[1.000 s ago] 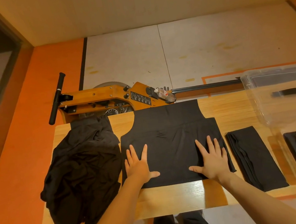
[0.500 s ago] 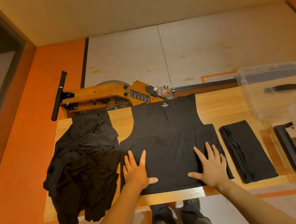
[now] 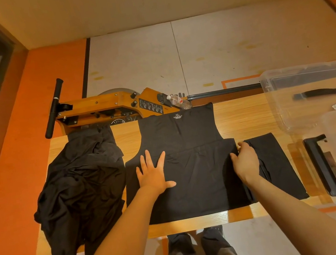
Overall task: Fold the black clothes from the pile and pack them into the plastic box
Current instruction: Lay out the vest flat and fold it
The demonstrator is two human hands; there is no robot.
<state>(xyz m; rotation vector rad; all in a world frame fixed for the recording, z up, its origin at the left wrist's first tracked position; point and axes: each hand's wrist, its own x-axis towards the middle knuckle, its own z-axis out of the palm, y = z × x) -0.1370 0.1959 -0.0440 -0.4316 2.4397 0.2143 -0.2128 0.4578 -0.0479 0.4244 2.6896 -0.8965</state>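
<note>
A black shirt [image 3: 189, 167] lies spread flat on the tabletop [image 3: 244, 115], between the pile [image 3: 78, 186] and a folded garment [image 3: 279, 166]. Left hand [image 3: 154, 174] presses it, fingers straight; right hand [image 3: 245, 161] curls over its right edge. Judged soft, light and limp; best taken at edges. The plastic box [image 3: 308, 96] is cut off at right, and the right fingertips are hidden.

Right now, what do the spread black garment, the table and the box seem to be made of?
Spread black garment: thin matte knit, probably cotton or a blend; it lies limp.
Table: light wood or wood-look laminate, with visible grain.
Box: clear, glossy plastic, see-through.
</note>
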